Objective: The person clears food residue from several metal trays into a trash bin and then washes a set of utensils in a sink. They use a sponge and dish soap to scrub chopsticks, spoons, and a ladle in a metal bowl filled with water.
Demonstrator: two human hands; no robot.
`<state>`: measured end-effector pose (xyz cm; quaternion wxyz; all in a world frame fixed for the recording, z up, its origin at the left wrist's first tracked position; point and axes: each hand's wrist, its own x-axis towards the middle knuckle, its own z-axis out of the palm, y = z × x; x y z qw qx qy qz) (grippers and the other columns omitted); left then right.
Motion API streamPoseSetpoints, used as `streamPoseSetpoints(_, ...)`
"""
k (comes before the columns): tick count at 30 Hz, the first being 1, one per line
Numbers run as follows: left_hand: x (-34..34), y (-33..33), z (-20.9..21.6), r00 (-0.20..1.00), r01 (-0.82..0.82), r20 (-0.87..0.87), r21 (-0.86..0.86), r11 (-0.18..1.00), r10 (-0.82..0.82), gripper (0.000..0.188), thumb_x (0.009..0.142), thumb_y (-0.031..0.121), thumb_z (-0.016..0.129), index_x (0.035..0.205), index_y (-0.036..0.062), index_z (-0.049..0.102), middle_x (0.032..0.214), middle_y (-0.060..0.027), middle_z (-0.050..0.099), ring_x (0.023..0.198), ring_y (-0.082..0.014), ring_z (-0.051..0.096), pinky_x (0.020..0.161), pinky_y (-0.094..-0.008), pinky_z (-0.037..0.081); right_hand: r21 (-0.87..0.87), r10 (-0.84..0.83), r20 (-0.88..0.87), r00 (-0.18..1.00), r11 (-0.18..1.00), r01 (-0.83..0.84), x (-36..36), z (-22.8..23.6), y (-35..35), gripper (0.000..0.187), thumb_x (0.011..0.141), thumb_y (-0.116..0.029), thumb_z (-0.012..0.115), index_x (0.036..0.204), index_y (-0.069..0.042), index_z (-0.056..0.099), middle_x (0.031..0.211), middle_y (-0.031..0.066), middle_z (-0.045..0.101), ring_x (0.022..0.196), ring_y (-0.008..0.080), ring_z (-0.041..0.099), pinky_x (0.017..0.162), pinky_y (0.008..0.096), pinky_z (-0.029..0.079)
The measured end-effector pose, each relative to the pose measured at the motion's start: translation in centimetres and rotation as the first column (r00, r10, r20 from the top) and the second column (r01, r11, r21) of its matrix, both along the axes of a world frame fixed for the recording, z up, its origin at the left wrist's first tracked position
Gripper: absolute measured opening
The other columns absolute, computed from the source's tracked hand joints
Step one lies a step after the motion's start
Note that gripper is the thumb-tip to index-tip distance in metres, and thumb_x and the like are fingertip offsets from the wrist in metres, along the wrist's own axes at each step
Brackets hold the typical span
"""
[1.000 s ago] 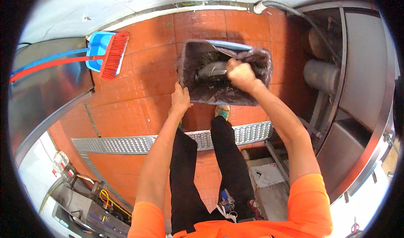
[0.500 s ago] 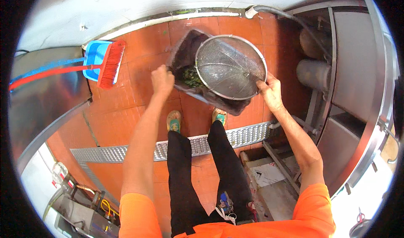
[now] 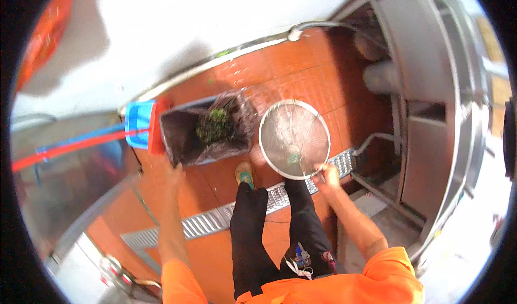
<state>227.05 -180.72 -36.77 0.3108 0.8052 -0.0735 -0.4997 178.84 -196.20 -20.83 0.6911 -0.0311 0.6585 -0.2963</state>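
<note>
My right hand (image 3: 326, 179) is closed on the near edge of a round wire-mesh strainer (image 3: 294, 137). The strainer hangs over the floor, and one of my sandals shows through its mesh. To its left is a rectangular grey bin (image 3: 186, 109) lined with a dark plastic bag (image 3: 245, 115). Green leafy scraps (image 3: 214, 125) lie bunched inside, against the bag. My left hand (image 3: 175, 174), slightly blurred, grips the bin at its near left corner.
A blue dustpan (image 3: 139, 122) and a red-handled broom (image 3: 81, 149) stand left of the bin. A metal drain grate (image 3: 204, 226) crosses the tiled floor by my feet. Steel cabinets (image 3: 425, 158) line the right side, with a pipe (image 3: 377, 137) low beside them.
The bin has moved left with my left hand. My right hand has drawn the strainer away from above the bin, toward me. The head view has shifted and tilted.
</note>
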Motion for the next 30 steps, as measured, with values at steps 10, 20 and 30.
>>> streamPoseSetpoints(10,-8.3,10.6,14.9,0.845,0.507,-0.268,0.127,0.852,-0.463,0.017,0.086,0.005,0.046,0.099,-0.0013,0.054,0.069,-0.0149,0.061,0.048,-0.0243,0.06,0.039,-0.0324,0.048,0.159,-0.62,0.017,0.784,0.776,0.61,1.2,12.7,23.1,0.01,0.068,-0.001,0.056,0.077,-0.002,0.061,0.08,0.0097,0.06,0.061,0.0186,0.05,0.056,0.0342,0.041)
streamPoseSetpoints(20,-11.5,5.1,18.1,0.755,0.646,-0.149,0.004,0.763,-0.638,0.027,0.083,0.013,0.04,0.105,-0.0022,0.046,0.068,-0.0174,0.058,0.049,-0.0287,0.058,0.041,-0.0373,0.048,-0.15,-0.93,0.043,0.365,0.356,0.923,0.1,16.5,55.3,0.008,0.072,-0.002,0.056,0.064,0.0,0.055,0.053,0.006,0.046,0.039,0.0138,0.041,0.034,0.0284,0.032)
streamPoseSetpoints(30,-33.1,28.6,25.0,-0.285,0.955,-0.262,-0.155,-0.252,-0.922,0.022,0.086,0.014,0.038,0.095,-0.0023,0.049,0.073,-0.0174,0.06,0.058,-0.0308,0.061,0.049,-0.0401,0.051,-0.216,-0.759,0.045,-0.649,-0.642,0.736,13.4,21.9,100.7,0.006,0.07,0.0,0.052,0.066,0.004,0.05,0.057,0.0122,0.048,0.037,0.0156,0.036,0.032,0.0255,0.027)
